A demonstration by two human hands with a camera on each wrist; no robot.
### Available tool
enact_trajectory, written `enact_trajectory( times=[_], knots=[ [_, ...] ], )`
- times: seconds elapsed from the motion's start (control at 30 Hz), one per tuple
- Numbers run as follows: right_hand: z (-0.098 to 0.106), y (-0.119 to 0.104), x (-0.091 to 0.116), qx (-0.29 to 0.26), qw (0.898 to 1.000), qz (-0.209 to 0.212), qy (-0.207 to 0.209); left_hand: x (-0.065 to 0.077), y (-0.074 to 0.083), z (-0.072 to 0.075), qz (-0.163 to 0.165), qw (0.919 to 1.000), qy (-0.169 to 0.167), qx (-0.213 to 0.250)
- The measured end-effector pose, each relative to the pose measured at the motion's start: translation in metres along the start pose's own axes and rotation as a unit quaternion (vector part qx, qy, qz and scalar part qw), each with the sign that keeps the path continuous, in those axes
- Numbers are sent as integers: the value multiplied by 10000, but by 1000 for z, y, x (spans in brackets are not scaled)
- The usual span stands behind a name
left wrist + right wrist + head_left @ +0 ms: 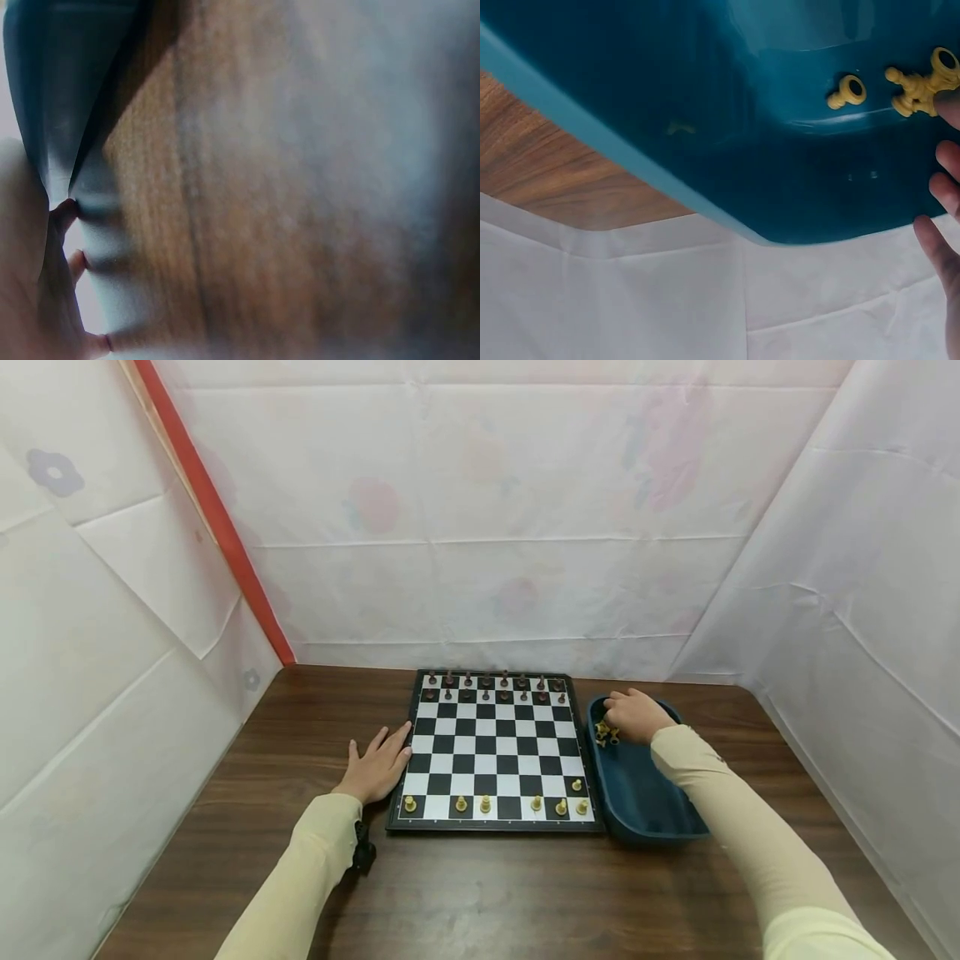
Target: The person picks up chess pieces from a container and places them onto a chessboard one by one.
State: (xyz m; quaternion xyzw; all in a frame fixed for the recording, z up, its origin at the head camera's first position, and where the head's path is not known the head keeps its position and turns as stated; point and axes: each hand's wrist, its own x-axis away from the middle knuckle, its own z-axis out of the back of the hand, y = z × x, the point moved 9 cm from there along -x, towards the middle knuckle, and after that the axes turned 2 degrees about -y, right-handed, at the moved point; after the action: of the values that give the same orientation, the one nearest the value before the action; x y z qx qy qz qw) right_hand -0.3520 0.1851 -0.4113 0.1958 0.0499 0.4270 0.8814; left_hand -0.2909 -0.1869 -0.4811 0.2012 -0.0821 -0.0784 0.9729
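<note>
My left hand (378, 767) lies with fingers spread on the table, its fingertips at the left edge of the chessboard (495, 825). In the left wrist view its fingers (66, 215) show at the far left, blurred. My right hand (636, 716) reaches down into the far end of a blue plastic bin (648, 837). There its bent fingers overlap a cluster of yellow chess pieces (913, 94); I cannot tell whether they pinch one. Another yellow chess piece (847, 91) lies apart from the cluster inside the bin.
Dark chess pieces (486, 695) stand in two rows on the board's far side. Several yellow chess pieces (461, 804) stand along the near row, with a yellow pawn (577, 785) one row ahead at the right. White cloth walls (480, 593) enclose the brown wooden table (487, 893).
</note>
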Motion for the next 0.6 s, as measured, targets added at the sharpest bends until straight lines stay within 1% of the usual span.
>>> enact_trajectory(
  times=[0.3, 0.6],
  knots=[
    [-5, 0, 0, 138, 9999, -2, -57, 0, 1, 2, 17, 10000, -33, -34],
    [-12, -1, -2, 104, 9999, 26, 15, 1, 3, 2, 30, 10000, -22, -30]
  ],
)
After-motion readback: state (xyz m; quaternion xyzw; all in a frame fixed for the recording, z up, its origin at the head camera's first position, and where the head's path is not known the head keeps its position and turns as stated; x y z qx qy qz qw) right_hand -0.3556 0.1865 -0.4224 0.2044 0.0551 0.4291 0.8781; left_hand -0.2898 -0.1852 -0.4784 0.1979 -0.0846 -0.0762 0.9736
